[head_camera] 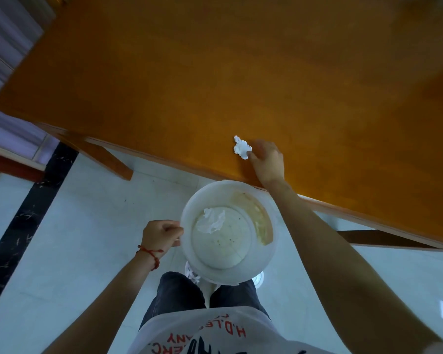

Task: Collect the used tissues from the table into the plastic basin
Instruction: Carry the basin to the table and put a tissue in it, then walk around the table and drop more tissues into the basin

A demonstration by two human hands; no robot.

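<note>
The orange wooden tabletop [215, 72] fills the upper part of the view, and everything else is best placed from its near edge. Just below that edge, held out over the pale tiled floor [74, 251], is the white plastic basin [264, 267], its far rim tucked under the edge. The left hand [161, 236] holds the basin by its left rim, fingers curled round the lip, a red string at the wrist. On the tabletop, a little way in from the edge and above the basin, the right hand [266, 162] reaches toward a crumpled white tissue [241, 147]; its fingertips touch or pinch the tissue's near side, but motion blur hides whether the grip is closed, so I cannot tell. One crumpled tissue in the basin [211, 220] already lies on the bottom, toward the left. The task looks partly done: one piece collected, one being picked up. No other tissue shows on the visible tabletop, though its far right corner is blurred.
</note>
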